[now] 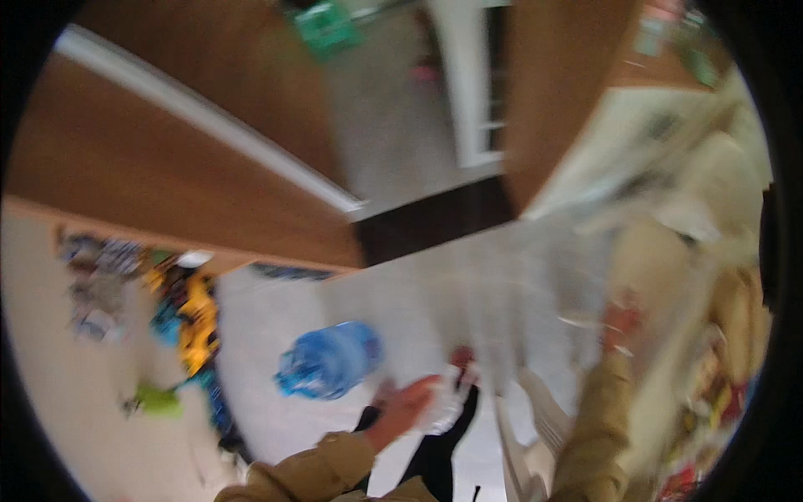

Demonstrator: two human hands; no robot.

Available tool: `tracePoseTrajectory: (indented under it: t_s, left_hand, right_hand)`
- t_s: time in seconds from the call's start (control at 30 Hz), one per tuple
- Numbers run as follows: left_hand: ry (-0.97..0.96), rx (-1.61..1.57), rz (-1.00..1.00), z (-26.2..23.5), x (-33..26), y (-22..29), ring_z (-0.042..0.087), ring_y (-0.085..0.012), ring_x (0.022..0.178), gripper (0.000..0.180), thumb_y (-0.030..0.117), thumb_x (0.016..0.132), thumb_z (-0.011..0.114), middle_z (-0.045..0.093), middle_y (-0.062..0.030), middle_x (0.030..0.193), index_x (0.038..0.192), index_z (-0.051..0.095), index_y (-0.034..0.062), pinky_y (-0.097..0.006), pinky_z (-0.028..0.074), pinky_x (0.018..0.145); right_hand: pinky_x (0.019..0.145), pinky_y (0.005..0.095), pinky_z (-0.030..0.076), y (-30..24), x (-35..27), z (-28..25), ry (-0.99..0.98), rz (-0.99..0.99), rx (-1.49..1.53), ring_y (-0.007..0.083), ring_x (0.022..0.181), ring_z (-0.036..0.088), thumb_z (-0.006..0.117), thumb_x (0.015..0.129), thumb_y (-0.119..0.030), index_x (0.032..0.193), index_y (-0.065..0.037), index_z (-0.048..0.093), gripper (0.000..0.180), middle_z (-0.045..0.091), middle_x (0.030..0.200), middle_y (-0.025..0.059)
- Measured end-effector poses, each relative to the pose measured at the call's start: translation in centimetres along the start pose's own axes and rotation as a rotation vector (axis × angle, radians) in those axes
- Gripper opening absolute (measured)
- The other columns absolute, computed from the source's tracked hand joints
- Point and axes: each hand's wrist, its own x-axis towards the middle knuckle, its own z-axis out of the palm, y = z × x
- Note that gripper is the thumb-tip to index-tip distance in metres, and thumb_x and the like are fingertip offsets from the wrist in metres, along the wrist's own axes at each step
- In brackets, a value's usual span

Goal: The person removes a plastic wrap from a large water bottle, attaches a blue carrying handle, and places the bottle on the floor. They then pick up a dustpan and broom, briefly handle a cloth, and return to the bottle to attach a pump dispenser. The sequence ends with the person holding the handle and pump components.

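My left hand [401, 412] is low in the middle, its fingers closed round a whitish, see-through thing [439, 410] whose kind is too blurred to make out. Further right, my right hand [621, 320] reaches out beside a pale beige surface. Motion smears its fingers, so whether they grip anything is hidden. A large blue water jug [330, 360] lies on its side on the light floor, just beyond my left hand. Tan sleeves cover both my forearms.
Brown wooden doors or panels [217, 159] flank a doorway with a dark threshold [439, 219]. A green crate [324, 27] stands beyond it. Yellow and black items [196, 322] sit along the left. A pale chair-like frame [535, 427] stands between my arms. Mixed packages [703, 402] line the right.
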Motion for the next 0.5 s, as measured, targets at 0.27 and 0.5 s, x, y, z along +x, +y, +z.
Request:
tracePoseTrajectory:
  t_s: [0.27, 0.5]
  left_hand:
    - [0.179, 0.074, -0.088, -1.8, 2.4, -0.8, 0.054, -0.0264, 0.110, 0.030, 0.016, 0.096, 0.047, 0.056, -0.0116, 0.123, 0.125, 0.053, 0.0116, -0.030, 0.041, 0.096]
    - [0.326, -0.080, 0.005, -6.4, 1.2, -4.8, 0.054, -0.0165, 0.101, 0.030, 0.010, 0.095, 0.048, 0.059, -0.0066, 0.113, 0.124, 0.053, 0.0094, -0.027, 0.042, 0.091]
  right_hand:
    - [0.086, 0.0449, 0.047, 2.0, 9.9, 5.0, -0.079, -0.100, 0.105, 0.0359, 0.109, 0.054, 0.058, 0.085, -0.039, 0.135, -0.029, 0.044, 0.052, 0.036, 0.138, 0.0209]
    - [0.082, 0.0388, 0.049, -1.1, -0.7, 2.0, -0.098, -0.406, 0.522, 0.0284, 0.093, 0.063, 0.050, 0.085, -0.008, 0.117, 0.000, 0.058, 0.034, 0.064, 0.100, 0.0191]
